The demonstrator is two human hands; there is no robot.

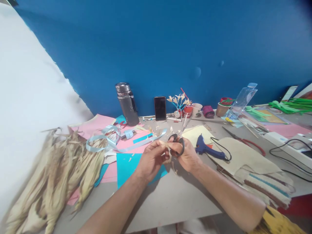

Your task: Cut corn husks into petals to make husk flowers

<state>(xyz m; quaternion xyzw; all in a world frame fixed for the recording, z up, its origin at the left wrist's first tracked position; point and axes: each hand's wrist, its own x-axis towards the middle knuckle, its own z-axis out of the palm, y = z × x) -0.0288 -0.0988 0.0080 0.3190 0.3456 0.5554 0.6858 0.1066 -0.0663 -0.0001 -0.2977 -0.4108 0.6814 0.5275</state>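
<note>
My left hand [151,158] is closed, its fingertips pinching a small pale strip of corn husk [166,144] above the table's middle. My right hand [188,156] is wrapped round black-handled scissors [181,145], whose blades point up and away from me. The fingertips of that hand also meet the strip, close to my left fingers. Below both hands lies a bright blue sheet [128,165] with small scraps on it. A heap of dried corn husks [56,172] spreads over the table's left side.
Light blue ribbon [102,146] curls over pink paper [97,122]. At the back stand a grey flask [128,105], a phone [160,109] and husk flowers [179,100]. To the right are a blue glue gun [207,148], pliers [251,143], a tilted plastic bottle [243,99] and a power strip [287,148].
</note>
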